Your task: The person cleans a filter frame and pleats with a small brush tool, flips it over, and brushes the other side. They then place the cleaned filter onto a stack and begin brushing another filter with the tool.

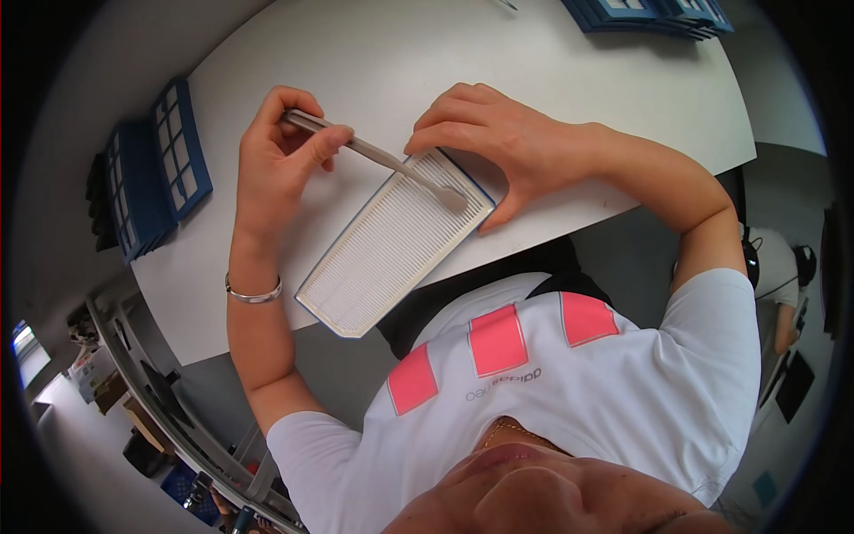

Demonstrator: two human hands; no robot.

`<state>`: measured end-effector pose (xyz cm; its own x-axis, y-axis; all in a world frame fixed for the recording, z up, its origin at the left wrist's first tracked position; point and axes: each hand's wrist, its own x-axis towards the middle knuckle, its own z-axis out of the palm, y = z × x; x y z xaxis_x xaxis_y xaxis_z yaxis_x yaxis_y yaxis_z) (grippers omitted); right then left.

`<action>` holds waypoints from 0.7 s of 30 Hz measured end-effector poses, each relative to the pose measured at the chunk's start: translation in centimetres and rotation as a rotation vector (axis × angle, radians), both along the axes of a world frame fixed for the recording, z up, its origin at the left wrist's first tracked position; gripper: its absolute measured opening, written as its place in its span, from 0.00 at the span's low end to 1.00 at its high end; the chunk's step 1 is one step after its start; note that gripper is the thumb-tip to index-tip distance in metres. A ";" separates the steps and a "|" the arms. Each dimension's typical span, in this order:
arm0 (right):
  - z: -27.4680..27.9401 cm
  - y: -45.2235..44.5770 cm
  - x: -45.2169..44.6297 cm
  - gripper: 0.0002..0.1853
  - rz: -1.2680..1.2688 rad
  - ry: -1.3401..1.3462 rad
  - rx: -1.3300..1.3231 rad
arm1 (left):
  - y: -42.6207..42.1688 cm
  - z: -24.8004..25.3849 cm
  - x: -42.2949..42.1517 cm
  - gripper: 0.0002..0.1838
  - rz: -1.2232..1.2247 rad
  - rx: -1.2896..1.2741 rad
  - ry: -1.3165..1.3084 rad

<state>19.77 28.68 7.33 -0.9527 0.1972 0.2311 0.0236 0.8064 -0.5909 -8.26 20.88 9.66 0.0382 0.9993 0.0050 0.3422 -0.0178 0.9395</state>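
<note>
My left hand [289, 156] is closed around the handle of a slim grey-brown tool [382, 158]. The tool's rounded, flattened tip lies over the upper right part of a white ridged panel [378, 240]. The panel has a blue edge, rests at a slant over the table's near edge and points down to the left. My right hand [489, 147] grips its upper right end, with the fingertips on the far side and the thumb on the near side.
Blue frames with white panes stand at the left edge of the white table [534, 53]: a blue frame [181, 147]. More blue frames [654, 18] lie at the far right. A small thin object [508, 4] shows at the top. Another person [776, 267] is at the right.
</note>
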 end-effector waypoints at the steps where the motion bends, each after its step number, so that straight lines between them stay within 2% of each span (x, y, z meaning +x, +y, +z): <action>1: 0.0 0.0 0.0 0.48 0.001 0.003 -0.002 | 0.1 -0.1 -0.5 0.15 0.001 -0.002 0.001; 6: -0.2 0.1 0.0 0.46 -0.010 0.013 -0.014 | 0.6 -0.1 -3.6 0.17 0.111 0.103 0.016; 12: -0.3 0.0 0.0 0.49 -0.008 0.034 -0.004 | 0.6 -0.1 -2.3 0.16 0.034 0.046 -0.010; 16: -0.2 0.0 0.0 0.49 0.000 0.042 -0.007 | 0.7 0.1 -3.6 0.16 0.114 0.079 0.064; 19: -0.2 0.0 0.1 0.46 -0.014 0.012 -0.003 | 0.5 0.0 -2.7 0.16 0.087 0.035 0.056; 21: -0.3 0.0 0.1 0.46 -0.009 0.019 0.006 | 0.2 0.0 -0.7 0.16 -0.034 -0.073 0.035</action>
